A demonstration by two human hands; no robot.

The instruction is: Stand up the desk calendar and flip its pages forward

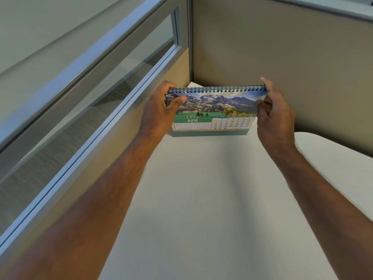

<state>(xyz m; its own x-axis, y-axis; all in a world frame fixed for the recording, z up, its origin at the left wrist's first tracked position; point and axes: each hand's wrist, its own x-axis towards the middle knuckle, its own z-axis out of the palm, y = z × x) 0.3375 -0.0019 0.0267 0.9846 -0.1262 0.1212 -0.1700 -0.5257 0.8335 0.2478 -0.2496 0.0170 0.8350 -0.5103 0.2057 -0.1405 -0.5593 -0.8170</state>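
A spiral-bound desk calendar [214,116] stands upright on the white desk [201,199], near the far corner. Its front page shows a mountain photo above a green JUNE date grid. My left hand [161,110] grips the calendar's upper left corner, thumb on the front page and fingers behind the spiral. At the upper right corner my right hand [272,112] holds the calendar, one finger raised over the end of the spiral. A white sheet edge peeks out behind the spiral at the left.
Beige cubicle partitions [282,57] close off the back and right of the desk. Along the left runs a partition with a glass window in a metal frame [101,81]. The desk's rounded edge curves away at the right.
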